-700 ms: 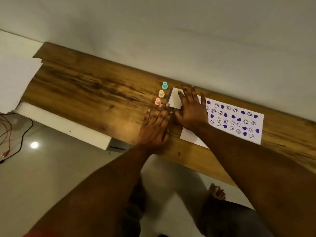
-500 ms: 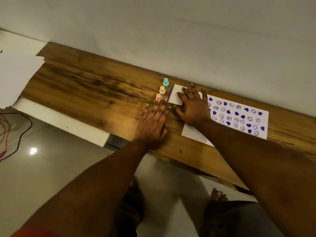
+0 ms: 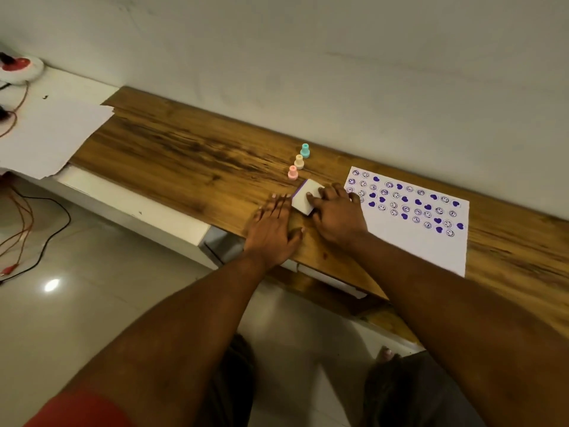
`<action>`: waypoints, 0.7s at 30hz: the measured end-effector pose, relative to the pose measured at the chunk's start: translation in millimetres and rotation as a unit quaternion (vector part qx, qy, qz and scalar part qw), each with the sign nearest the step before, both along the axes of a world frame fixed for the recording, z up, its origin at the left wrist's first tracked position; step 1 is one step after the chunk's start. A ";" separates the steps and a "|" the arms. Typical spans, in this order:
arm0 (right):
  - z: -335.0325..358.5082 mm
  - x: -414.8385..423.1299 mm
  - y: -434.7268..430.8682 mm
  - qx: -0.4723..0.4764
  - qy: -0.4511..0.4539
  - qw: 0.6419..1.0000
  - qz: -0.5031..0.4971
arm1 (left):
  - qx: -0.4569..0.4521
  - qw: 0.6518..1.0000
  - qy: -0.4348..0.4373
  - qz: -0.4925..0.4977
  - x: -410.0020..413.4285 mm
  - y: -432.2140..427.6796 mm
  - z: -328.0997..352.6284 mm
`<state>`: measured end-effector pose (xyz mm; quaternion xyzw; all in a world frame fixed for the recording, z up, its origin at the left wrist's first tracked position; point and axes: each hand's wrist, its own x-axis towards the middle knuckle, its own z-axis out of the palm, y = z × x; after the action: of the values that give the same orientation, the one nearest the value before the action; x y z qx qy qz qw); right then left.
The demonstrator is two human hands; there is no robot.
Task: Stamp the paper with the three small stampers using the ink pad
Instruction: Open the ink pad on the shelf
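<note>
Left hand (image 3: 271, 232), right hand (image 3: 337, 215) and forearms are bare; a red sleeve (image 3: 77, 409) tops the left arm, dark legwear (image 3: 409, 392) shows below the table (image 3: 184, 155).

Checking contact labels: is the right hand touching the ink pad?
Touching. Head view shows the right hand with fingertips resting on the ink pad.
</note>
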<state>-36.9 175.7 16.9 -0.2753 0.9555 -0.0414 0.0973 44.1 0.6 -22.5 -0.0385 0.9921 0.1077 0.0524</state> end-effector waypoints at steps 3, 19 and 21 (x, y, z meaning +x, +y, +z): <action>-1.3 16.6 -2.7 -0.003 -0.008 1.000 0.006 | 0.037 0.999 0.008 0.033 4.6 5.8 -1.3; -6.7 23.6 15.5 -0.095 -0.041 0.987 0.127 | 0.144 0.989 0.018 0.014 19.3 -16.9 7.7; -5.4 16.8 18.3 -0.106 -0.054 0.982 0.145 | 0.133 0.991 -0.002 0.010 15.7 -18.6 11.0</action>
<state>-20.1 194.0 11.4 -0.4173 0.8889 -0.1429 0.1242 59.8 -18.1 -11.5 -0.0418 0.9684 0.2391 0.0580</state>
